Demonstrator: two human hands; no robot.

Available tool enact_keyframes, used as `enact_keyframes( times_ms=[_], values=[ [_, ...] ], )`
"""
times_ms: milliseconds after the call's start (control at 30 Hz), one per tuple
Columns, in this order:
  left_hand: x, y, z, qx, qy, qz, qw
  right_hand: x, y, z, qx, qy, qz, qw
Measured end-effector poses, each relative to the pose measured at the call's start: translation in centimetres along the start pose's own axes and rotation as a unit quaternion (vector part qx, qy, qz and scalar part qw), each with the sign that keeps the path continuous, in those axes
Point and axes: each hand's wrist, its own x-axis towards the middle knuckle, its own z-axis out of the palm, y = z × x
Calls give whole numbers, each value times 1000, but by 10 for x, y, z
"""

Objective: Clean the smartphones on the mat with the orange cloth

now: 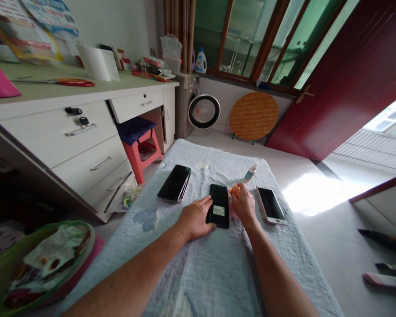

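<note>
A black phone [218, 199] lies face down on the cloth-covered table, a white label on its back. My left hand [196, 218] grips its left side, with fingers along the upper edge and the thumb near the bottom corner. Just right of that phone, my right hand [243, 202] is closed around something orange and pink, mostly hidden by the fingers. Beyond the right hand stands a small spray bottle [250, 173] with a blue label. A white-framed phone [271, 206] lies to the right. On the left is a dark, glossy phone stack [174, 182], screen up.
A pale blue quilted cloth [198, 273] covers the table. To the left are a drawer desk [86, 132], a red stool [140, 149] and a waste bin [86, 259]. Behind stand a washing machine [185, 94] with its door open and a round wooden tabletop [254, 115].
</note>
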Motion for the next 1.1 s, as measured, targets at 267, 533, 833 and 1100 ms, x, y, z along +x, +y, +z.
enact_keyframes(
  times_ms=[267, 533, 833, 1100],
  values=[
    [0, 2, -1, 0, -2, -5, 1000, 2, -2, 4, -58, -45, -19, 997],
    [0, -1, 0, -6, -10, -5, 1000, -3, -6, -14, 12, -129, 22, 991],
    [0, -1, -1, -8, -14, -9, 1000, -12, 2, -25, 78, -221, 35, 972],
    [0, 0, -2, 3, -9, -2, 1000, -16, 0, -37, 88, -292, 11, 952]
  ],
)
